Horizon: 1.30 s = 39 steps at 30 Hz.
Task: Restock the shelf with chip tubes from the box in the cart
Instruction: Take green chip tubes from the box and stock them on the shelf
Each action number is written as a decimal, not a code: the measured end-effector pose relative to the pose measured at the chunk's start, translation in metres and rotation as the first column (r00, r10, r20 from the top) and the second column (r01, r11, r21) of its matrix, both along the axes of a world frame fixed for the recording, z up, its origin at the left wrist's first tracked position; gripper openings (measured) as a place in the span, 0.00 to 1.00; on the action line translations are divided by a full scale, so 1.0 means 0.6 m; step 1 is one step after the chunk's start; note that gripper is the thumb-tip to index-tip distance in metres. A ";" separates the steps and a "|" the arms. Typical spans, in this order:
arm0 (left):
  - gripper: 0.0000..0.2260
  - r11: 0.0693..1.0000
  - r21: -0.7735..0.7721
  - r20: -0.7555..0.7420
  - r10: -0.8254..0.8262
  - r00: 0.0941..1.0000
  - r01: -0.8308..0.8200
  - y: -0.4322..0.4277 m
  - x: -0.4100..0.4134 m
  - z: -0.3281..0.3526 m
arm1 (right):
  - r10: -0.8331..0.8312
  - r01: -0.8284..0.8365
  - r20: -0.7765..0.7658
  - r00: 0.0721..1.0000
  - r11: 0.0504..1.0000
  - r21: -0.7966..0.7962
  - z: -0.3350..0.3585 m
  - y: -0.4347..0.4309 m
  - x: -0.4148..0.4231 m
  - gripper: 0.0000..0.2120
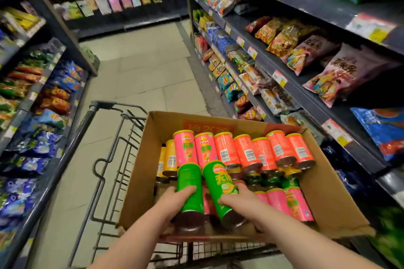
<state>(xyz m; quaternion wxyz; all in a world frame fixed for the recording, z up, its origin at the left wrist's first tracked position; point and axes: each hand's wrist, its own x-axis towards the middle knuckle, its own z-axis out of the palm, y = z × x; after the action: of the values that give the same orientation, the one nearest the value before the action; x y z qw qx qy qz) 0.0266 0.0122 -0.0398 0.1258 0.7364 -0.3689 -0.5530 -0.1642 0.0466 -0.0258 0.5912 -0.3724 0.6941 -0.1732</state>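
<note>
Head view: the cardboard box [140, 181] sits in the wire cart [105, 159], and everything else is placed from it. Both hands are inside its near end. The left hand [175, 200] grips the left green tube [189, 181], its fingers [185, 190] curled over the tube's side. The right hand [242, 197] grips the right green tube [217, 181] in the same way, with its fingers [227, 199] wrapped round the lower half. The two tubes lie side by side, almost touching, their dark ends toward the person.

They appear tilted up off the layer below, which suggests a two-at-once lift. Taking one per hand halves the trips, and gripping near the base should keep each tube steady.

The rest of the stock is in the box. A row of orange tubes [262, 153] leans along its far right side, pink tubes [194, 148] are at the far middle, yellow tubes [170, 157] are at the far left and more pink tubes [290, 203] are at the near right.

A shelf [306, 91] of snack bags runs to the right of the box and another shelf [43, 85] to its left. I cannot tell which gap is meant for the tubes.
</note>
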 end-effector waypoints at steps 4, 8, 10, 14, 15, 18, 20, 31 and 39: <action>0.24 0.989 -0.145 -0.054 -0.023 0.998 0.015 0.040 -0.008 0.036 | -0.085 0.087 0.026 0.996 0.994 -0.060 0.034 0.041 0.003 0.25; 0.23 0.955 -0.297 -0.133 -0.051 0.990 0.009 0.074 -0.018 0.078 | -0.090 0.082 -0.057 0.994 0.987 -0.138 0.072 0.096 -0.004 0.25; 0.21 0.938 -0.346 -0.186 -0.064 0.980 -0.005 0.095 -0.025 0.095 | -0.113 0.096 -0.079 0.991 0.978 -0.187 0.090 0.124 -0.008 0.24; 0.17 0.909 -0.416 -0.258 -0.143 0.956 0.024 0.155 -0.042 0.119 | -0.164 0.136 -0.088 0.982 0.955 -0.263 0.126 0.187 -0.014 0.20; 0.17 0.904 -0.427 -0.277 -0.160 0.948 0.028 0.171 -0.047 0.124 | -0.184 0.154 -0.082 0.980 0.947 -0.281 0.131 0.203 -0.016 0.22; 0.16 0.903 -0.429 -0.335 -0.195 0.922 0.035 0.210 -0.065 0.133 | -0.257 0.223 -0.063 0.964 0.918 -0.327 0.144 0.254 -0.021 0.22; 0.17 0.908 -0.418 -0.388 -0.208 0.898 0.030 0.236 -0.078 0.135 | -0.313 0.280 -0.041 0.949 0.894 -0.349 0.149 0.290 -0.028 0.20; 0.20 0.905 -0.407 -0.547 -0.353 0.759 0.128 0.337 -0.165 0.151 | -0.514 0.459 -0.019 0.857 0.781 -0.424 0.188 0.452 -0.078 0.25; 0.14 0.896 -0.397 -0.610 -0.419 0.673 0.198 0.380 -0.242 0.163 | -0.608 0.539 0.006 0.794 0.700 -0.469 0.212 0.524 -0.131 0.25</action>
<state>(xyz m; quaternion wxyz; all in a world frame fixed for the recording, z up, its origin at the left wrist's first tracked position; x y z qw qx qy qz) -0.1186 0.2405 0.0578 0.2650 0.3796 -0.4958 -0.7348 -0.2427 0.3610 0.1016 0.3517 -0.2744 0.7584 -0.4752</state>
